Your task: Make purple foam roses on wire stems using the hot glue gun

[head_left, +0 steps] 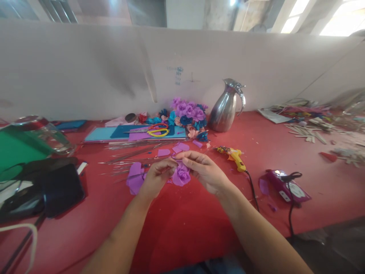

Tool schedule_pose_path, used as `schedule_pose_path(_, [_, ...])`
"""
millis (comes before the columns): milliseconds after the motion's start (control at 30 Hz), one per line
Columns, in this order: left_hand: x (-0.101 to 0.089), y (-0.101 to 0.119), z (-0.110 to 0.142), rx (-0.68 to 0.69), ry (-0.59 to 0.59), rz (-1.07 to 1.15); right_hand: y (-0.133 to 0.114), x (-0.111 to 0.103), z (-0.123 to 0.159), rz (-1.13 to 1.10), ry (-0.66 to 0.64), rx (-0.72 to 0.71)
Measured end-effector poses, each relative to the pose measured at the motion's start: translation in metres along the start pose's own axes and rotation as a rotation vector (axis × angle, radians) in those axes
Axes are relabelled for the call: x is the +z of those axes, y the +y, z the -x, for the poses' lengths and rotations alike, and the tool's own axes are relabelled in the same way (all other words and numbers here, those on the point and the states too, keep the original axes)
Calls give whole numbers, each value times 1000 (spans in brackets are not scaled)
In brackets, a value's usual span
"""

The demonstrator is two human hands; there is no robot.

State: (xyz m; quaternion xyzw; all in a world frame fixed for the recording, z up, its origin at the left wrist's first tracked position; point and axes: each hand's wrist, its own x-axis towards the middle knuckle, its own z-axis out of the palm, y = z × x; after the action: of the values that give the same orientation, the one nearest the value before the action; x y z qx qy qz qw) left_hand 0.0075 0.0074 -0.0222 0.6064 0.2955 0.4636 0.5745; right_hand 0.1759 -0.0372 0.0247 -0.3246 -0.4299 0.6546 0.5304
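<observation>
A purple paper flower point(181, 175) with curled petals is held between my two hands above the red table. My left hand point(159, 175) pinches its left edge, fingers pressed together. At its upper right, my right hand point(205, 169) grips a petal between thumb and fingers. Just left of my left hand lies a stack of cut purple petals point(134, 178). More loose purple pieces point(181, 147) are scattered behind my hands, beside a spread of thin wires point(125, 156). The stem side of the flower is hidden by my fingers.
Behind stand a bunch of finished paper flowers point(189, 110) and a steel jug point(226, 106). Yellow-handled scissors point(158, 132) rest on coloured sheets. To the right lie a yellow glue gun point(236, 158) with its cord and a magenta power box point(288, 186). A black phone-like slab point(65, 190) is left.
</observation>
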Motion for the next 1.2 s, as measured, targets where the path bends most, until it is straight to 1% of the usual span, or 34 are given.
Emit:
schedule_pose_path(100, [0,1,-1,26,55,11,-1,4,1,21,54,-73])
schedule_pose_path(200, [-1,0,-3,46,88,37,-5,5,1,96,88,-108])
schedule_pose_path(367, [-2,-2,-3,62,56,63,-6,3,1,185,77,-84])
schedule_pose_path(533, [-2,-1,-3,46,54,61,-4,3,0,213,86,-67])
schedule_pose_path(633, [-1,1,-3,34,56,93,-4,2,0,184,71,-50])
schedule_pose_path(800, [7,4,-2,-26,50,193,-3,0,1,50,29,-17])
schedule_pose_path(967, [14,1,1,-88,56,322,1,0,0,-49,-34,24])
schedule_pose_path(1067, [15,-1,1,-89,67,358,2,1,0,-59,-23,26])
schedule_pose_path(1200, [16,1,0,-84,59,338,3,3,-1,-54,9,6])
